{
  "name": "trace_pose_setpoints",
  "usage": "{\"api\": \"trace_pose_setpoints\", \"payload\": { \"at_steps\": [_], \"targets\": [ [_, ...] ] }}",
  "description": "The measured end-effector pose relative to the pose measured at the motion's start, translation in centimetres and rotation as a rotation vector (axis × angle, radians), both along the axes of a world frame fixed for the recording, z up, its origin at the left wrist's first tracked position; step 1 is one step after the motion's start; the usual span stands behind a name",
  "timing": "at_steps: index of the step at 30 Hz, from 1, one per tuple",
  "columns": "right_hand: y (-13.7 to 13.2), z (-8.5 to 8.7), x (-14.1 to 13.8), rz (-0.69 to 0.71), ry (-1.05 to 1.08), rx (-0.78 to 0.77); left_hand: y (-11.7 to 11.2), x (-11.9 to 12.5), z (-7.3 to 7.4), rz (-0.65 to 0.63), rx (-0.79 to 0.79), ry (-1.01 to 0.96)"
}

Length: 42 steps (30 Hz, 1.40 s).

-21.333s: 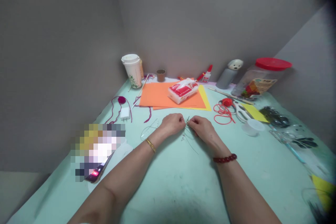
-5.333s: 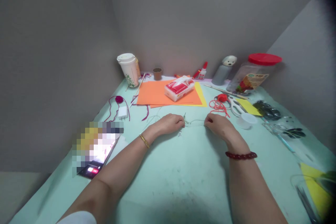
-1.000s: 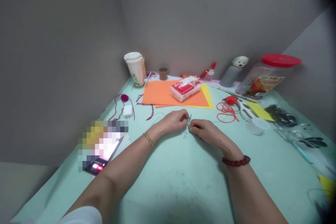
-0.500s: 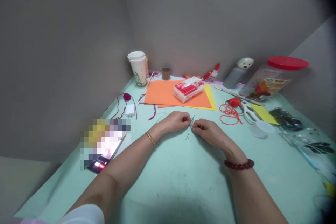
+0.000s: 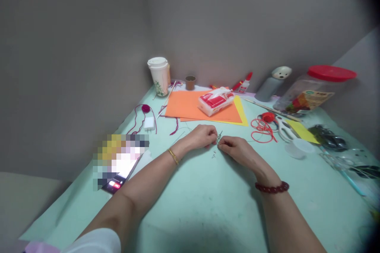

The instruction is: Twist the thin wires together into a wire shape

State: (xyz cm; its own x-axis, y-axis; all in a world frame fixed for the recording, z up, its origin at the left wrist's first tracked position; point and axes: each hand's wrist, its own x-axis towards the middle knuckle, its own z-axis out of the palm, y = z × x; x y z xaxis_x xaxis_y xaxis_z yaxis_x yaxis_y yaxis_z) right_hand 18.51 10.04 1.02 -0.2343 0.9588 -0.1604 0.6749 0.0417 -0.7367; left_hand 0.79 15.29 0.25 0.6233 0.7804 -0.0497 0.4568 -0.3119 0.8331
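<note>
Over the middle of the table, my left hand (image 5: 205, 136) and my right hand (image 5: 236, 148) meet almost fingertip to fingertip. Between them stands a small thin green sprig-like piece (image 5: 219, 138) with a dark, stem-like tip pointing up. The right thumb and forefinger pinch its lower end. My left fingers are closed in a pinch right beside it, at its left edge; whether they grip it is hidden. Tiny pale scraps (image 5: 213, 154) lie on the green tabletop (image 5: 196, 197) just below the fingers. A thin thread or wire (image 5: 179, 137) lies left of the left hand.
Behind the hands, a tissue pack (image 5: 215, 101) rests on orange paper (image 5: 181, 104). A lidded cup (image 5: 159, 76) and a small brown pot (image 5: 190, 83) stand at the back. Rightward are red cord (image 5: 263, 131), scissors (image 5: 285, 129) and a red-lidded jar (image 5: 308, 93). A phone (image 5: 126, 166) lies left.
The view has turned slightly left, so the table things sit a little further right in it. A bit more of the sprig-like piece shows between my fingers. Both hands keep their pinched pose.
</note>
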Motion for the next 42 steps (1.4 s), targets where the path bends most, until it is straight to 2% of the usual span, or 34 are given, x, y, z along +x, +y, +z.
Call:
{"api": "trace_pose_setpoints", "payload": {
  "at_steps": [2, 10, 18, 23, 28, 33, 39, 42],
  "targets": [
    [0.0, 0.1, -0.1, 0.006, -0.021, 0.01, -0.1, 0.3, 0.0, 0.032, 0.03, 0.052],
    [0.0, 0.5, -0.2, 0.037, -0.055, 0.001, -0.5, 1.9, -0.4, 0.264, 0.316, 0.354],
    [0.1, 0.4, 0.1, 0.057, -0.004, -0.049, 0.4, 3.3, -1.7, 0.34, 0.38, 0.456],
    [0.2, 0.5, 0.2, 0.088, -0.021, 0.001, 0.7, 3.9, -1.9, 0.368, 0.346, 0.479],
    [-0.1, 0.7, -0.1, 0.014, -0.019, -0.071, 0.6, 2.8, -1.5, 0.324, 0.362, 0.393],
    [0.0, 0.4, -0.5, -0.079, -0.046, -0.01, 0.5, 1.3, -1.0, 0.222, 0.333, 0.276],
    [0.1, 0.1, -0.3, -0.073, -0.066, 0.036, 1.0, 0.5, -0.6, 0.149, 0.241, 0.201],
    [0.1, 0.2, -0.2, -0.078, -0.091, 0.045, 1.0, 0.4, -0.6, 0.115, 0.246, 0.202]
  ]
}}
